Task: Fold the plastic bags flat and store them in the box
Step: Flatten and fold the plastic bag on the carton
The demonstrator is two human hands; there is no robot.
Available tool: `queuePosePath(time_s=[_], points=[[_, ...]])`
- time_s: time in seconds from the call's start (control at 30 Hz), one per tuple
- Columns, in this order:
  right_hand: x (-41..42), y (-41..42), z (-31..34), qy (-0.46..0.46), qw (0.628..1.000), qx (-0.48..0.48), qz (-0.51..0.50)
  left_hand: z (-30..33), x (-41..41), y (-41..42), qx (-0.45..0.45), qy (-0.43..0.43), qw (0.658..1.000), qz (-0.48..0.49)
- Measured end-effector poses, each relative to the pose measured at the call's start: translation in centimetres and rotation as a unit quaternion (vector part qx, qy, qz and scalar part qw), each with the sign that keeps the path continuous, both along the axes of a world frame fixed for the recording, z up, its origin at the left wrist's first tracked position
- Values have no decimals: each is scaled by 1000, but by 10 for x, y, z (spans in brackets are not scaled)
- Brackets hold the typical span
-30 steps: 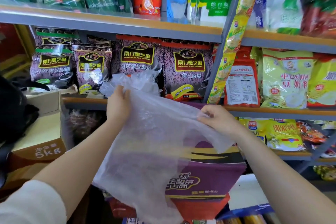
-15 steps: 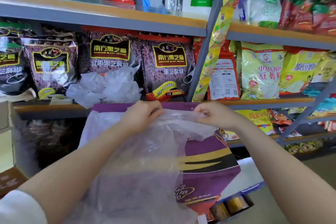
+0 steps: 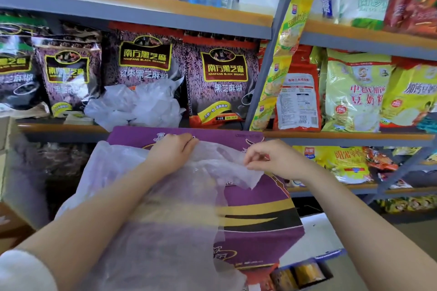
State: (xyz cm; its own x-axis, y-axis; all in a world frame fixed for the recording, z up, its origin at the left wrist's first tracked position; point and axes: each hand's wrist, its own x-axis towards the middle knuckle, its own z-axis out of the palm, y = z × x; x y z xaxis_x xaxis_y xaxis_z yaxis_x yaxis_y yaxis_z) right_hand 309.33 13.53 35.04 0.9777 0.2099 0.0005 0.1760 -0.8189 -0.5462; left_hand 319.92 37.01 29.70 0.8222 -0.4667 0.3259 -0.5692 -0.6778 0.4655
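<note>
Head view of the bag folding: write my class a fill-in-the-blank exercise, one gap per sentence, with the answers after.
1. Both hands hold a clear plastic bag over a box coloured ____.
2. The right hand ____ the bag's edge between thumb and fingertips.
3. The crumpled bags lie on the ____ beyond the left hand.

Answers: purple; pinches; shelf

We see a thin, translucent, crinkled plastic bag draped over a smooth, printed purple cardboard box. Behind, glossy plastic food packets stand on wood-topped shelves edged in grey metal.
</note>
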Motion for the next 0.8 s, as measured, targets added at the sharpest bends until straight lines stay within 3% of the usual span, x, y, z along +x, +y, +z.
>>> queuePosePath(time_s=[0.1,0.17,0.27,0.3,0.37,0.43,0.5,0.63,0.8], points=[[-4,-13,2,57,997,54,13,-8,3,1,7,-2,1000,8],[-3,-19,-3,54,998,26,31,-9,6,0,11,9,1000,17],[4,-18,-15,31,992,-98,73,-6,2,-2,10,10,1000,20],[6,-16,-16,20,993,-94,72,-5,-1,-2,-3,8,1000,15],[8,-16,-14,22,999,30,39,-1,-6,0,-25,-10,1000,-6],[10,-21,-10,29,982,188,-6,3,-9,6,-26,-25,999,-37],[13,-28,-8,11,963,264,-51,4,-8,14,-12,-34,995,-92],[20,-34,-10,19,941,323,-101,-1,-2,24,23,-36,984,-173],[22,-40,-9,5,944,299,-140,-7,-1,33,110,-63,986,-105]])
